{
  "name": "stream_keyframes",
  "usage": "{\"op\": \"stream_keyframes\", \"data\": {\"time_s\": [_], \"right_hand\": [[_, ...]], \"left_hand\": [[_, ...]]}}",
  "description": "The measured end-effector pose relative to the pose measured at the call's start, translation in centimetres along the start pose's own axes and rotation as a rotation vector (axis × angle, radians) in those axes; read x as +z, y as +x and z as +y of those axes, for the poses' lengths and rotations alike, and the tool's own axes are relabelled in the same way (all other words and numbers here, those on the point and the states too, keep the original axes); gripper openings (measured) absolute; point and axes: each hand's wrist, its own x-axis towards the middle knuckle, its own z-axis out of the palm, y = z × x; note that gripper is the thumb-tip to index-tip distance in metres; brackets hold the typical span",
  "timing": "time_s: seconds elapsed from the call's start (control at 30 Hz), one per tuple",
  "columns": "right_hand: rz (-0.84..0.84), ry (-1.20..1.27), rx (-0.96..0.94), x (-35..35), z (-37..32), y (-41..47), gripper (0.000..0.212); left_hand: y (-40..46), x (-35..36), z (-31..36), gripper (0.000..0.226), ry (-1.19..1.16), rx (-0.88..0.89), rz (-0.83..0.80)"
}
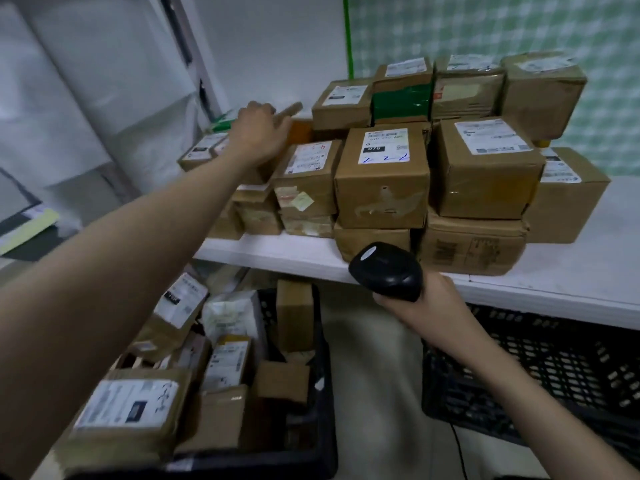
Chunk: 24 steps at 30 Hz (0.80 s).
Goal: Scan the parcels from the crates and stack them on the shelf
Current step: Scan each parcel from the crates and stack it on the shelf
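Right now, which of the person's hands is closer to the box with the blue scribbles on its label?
The right hand, gripping the black scanner, is just below and in front of that box. The left hand reaches to parcels further left on the shelf.

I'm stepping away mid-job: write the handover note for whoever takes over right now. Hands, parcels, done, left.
Left hand: reached out over the left end of the shelf, on or just above the small parcels there; its grip is blurred, so I cannot tell if it holds one.
Right hand: holds the black scanner in front of the shelf edge.
Done: many stacked parcels already on the shelf, two layers in places.
Left: the left crate on the floor holds a good number of parcels. The right crate under the shelf shows no parcels in its visible part.
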Motion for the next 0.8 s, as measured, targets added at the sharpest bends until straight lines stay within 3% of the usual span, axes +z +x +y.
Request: {"op": "stream_keyframes", "data": {"time_s": [0.1,0.3,0.43,0.6,0.8], "right_hand": [[-0.057,0.081,0.035,1.4,-0.6,-1.1,0.018],[-0.168,0.166,0.058,5.0,-2.2,-2.2,0.009],[-0.237,0.175,0.061,8.1,-3.2,-2.1,0.008],[-0.284,0.172,0.043,11.1,-4.2,-1.7,0.008],[-0.306,0.146,0.038,13.9,-5.3,-0.5,0.017]], "left_hand": [[-5.5,-0.5,-3.9,0.059,0.015,0.005,-0.006],[-15.5,-1.0,-10.5,0.065,-0.022,-0.154,-0.053],[-20.4,-0.3,-14.9,0.058,0.053,-0.234,-0.112],[-24.5,1.7,-19.7,0.071,0.185,-0.355,-0.265],[-26.4,5.5,-24.4,0.108,0.371,-0.449,-0.337]]}}
